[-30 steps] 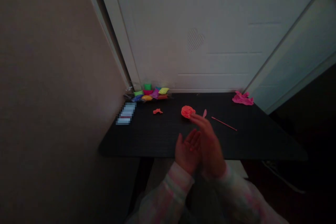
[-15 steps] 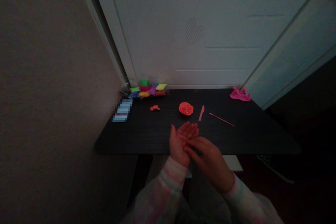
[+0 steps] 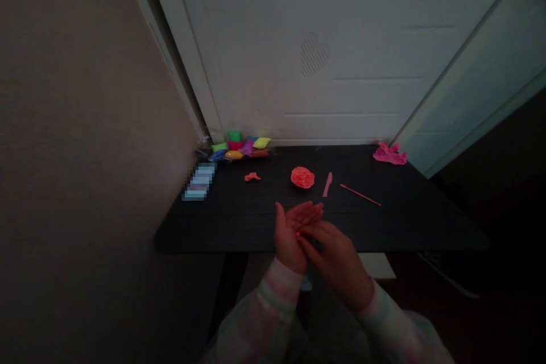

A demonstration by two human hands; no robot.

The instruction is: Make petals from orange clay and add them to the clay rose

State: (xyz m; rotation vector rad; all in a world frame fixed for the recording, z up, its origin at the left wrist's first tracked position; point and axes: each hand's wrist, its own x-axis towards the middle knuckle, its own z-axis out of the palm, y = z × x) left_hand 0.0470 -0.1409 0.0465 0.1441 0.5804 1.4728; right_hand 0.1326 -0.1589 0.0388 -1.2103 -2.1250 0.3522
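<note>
A: What are the hands doing?

B: The left hand (image 3: 290,245) lies palm up, fingers stretched out, above the middle of the table's (image 3: 205,227) near edge. A tiny orange ball (image 3: 297,234) is at its palm.

A: And the right hand (image 3: 339,257)?

B: Thumb and forefinger are drawn nearly together at that ball. Whether they grip it or only touch it, I can't tell.

A: So which step is this?

B: Handling that small piece between palm and fingertips, I'd judge. The next move seems to call for a light pinch and a level palm.

A: What's nearby?

B: An orange flower (image 3: 302,178) sits mid-table, beyond the hands. Right of it lie a pink knife (image 3: 328,184) and a thin stick (image 3: 360,195); a pink clump (image 3: 389,153) is by the far right corner.
</note>
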